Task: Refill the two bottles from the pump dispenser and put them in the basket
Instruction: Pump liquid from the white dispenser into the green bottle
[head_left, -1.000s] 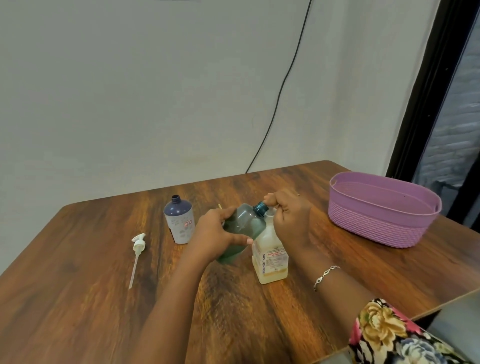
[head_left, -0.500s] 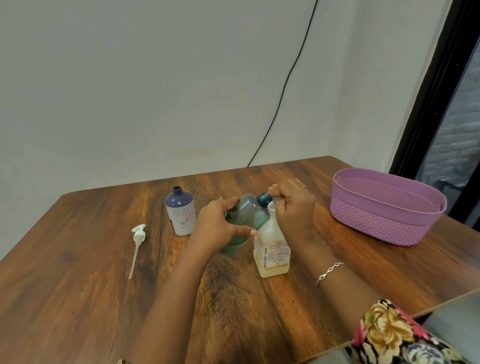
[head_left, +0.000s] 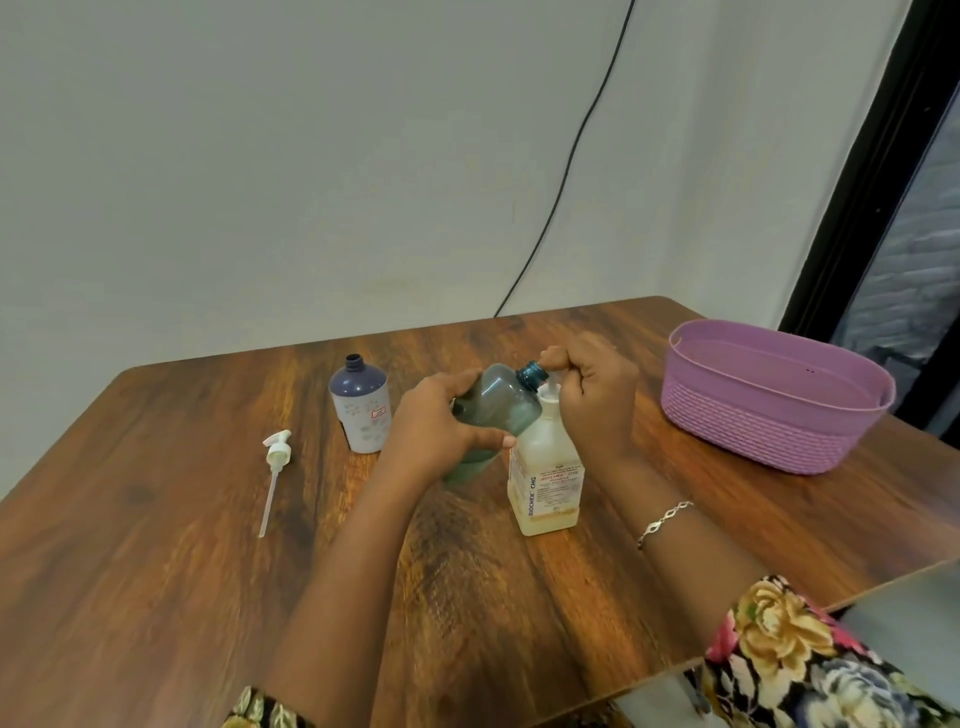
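My left hand (head_left: 439, 423) grips a translucent teal bottle (head_left: 498, 405), tilted so its open neck points up and right at the pump head. The white pump dispenser (head_left: 548, 478) stands mid-table with pale yellow liquid low inside. On its pump head sits my right hand (head_left: 595, 400), fingers curled around the top; the nozzle is mostly hidden under them. A blue-and-white bottle (head_left: 361, 408) stands upright and uncapped behind my left hand. The purple basket (head_left: 769, 415) is at the right of the table with nothing visible in it.
A loose white pump top with a long tube (head_left: 275, 467) lies on the wooden table (head_left: 156, 571) at the left. A black cable (head_left: 571, 156) runs down the wall behind. The table's right front corner lies near my right sleeve.
Both hands and the teal bottle hold nearly the same pose. The view has tilted upward a little, so everything sits slightly lower in frame.
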